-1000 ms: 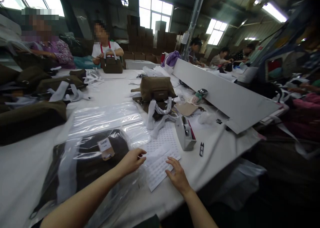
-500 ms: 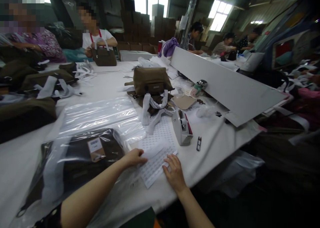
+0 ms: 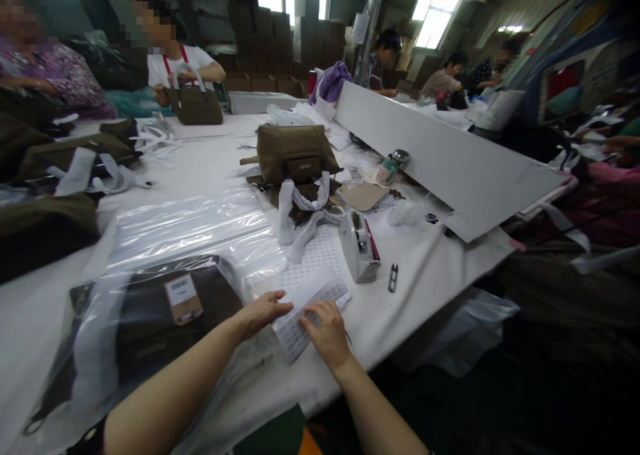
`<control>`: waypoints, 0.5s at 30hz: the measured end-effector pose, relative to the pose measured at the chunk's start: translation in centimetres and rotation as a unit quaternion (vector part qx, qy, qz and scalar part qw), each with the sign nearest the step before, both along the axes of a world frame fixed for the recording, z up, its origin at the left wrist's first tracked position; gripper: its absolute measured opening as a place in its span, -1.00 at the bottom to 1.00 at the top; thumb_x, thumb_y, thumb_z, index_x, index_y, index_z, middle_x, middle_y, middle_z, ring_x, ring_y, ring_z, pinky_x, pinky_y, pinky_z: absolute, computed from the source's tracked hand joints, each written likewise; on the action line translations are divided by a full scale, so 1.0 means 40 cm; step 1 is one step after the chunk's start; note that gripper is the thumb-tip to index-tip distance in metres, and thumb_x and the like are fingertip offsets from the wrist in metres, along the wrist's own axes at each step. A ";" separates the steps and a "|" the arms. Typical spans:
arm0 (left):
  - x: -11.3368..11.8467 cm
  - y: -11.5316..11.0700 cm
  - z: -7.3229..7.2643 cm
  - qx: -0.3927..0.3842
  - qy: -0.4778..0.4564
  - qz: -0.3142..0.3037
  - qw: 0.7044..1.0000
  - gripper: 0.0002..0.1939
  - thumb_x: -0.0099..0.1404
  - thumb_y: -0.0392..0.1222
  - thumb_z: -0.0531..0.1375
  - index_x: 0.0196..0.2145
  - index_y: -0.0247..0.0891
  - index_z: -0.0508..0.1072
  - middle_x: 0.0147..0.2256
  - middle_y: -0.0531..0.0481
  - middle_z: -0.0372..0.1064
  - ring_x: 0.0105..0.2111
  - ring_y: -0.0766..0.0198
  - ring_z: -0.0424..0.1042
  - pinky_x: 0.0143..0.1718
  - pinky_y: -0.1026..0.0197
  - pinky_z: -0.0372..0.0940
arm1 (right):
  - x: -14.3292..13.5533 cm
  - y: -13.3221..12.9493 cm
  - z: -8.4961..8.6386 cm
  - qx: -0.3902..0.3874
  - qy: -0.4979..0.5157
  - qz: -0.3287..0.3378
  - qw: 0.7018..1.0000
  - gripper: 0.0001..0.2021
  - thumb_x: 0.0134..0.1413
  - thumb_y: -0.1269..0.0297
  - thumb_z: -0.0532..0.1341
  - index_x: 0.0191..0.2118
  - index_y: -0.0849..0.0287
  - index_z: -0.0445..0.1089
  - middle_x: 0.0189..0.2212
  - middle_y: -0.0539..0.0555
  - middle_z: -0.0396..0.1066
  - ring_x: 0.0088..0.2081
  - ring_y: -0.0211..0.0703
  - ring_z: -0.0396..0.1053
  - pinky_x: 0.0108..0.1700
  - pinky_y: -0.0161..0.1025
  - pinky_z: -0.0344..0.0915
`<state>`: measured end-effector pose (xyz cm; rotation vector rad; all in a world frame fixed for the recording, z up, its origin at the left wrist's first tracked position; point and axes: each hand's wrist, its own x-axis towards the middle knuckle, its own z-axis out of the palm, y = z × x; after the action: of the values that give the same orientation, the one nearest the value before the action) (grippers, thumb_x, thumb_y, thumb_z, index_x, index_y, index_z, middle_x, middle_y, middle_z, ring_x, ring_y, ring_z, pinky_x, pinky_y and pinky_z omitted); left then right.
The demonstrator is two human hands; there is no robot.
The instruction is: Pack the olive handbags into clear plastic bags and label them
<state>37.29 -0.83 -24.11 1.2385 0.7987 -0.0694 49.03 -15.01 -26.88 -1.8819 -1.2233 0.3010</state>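
Observation:
Sheets printed with rows of small labels [image 3: 291, 337] lie on the table in front of me, a whiter blank-looking piece on top. My left hand [image 3: 261, 313] is closed in a pinch at the left edge of the sheet. On its right side, my right hand [image 3: 327, 332] rests with fingers bent and thumb drawn in; anything small between the fingertips is hidden. Left of my hands lies a dark bag in a clear plastic bag [image 3: 165, 322], a tag [image 3: 184, 298] showing on it. A tape dispenser [image 3: 359, 248] and thread snips [image 3: 393, 277] stand and lie close by.
Flat clear plastic bags [image 3: 195, 228] lie beyond the wrapped bag. An olive handbag [image 3: 297, 155] with white-wrapped handles sits mid-table. A long white board [image 3: 445, 155] leans along the right, near a cup [image 3: 390, 167]. A co-worker [image 3: 183, 75] handles another bag across the table.
My right hand has moved left and in over the sheet, its spread fingers now drawn together. My left hand stays at the left edge. The whole view has shifted slightly.

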 end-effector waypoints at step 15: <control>0.034 0.080 -0.030 0.058 0.067 -0.082 0.993 -0.47 -0.17 -0.01 0.35 -0.22 -0.30 0.45 -0.22 -0.08 0.49 -0.19 0.05 0.44 -0.15 0.19 0.31 | 0.138 -0.075 -0.049 -0.019 -0.024 -0.110 0.993 -0.92 0.04 0.36 0.18 -0.35 0.14 0.43 -0.35 0.07 0.44 -0.21 -0.06 0.27 -0.12 -0.13 0.22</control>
<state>38.66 2.37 -25.31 1.4190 0.8254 -0.2446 54.53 -18.00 -28.83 -2.0465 -1.0346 0.1605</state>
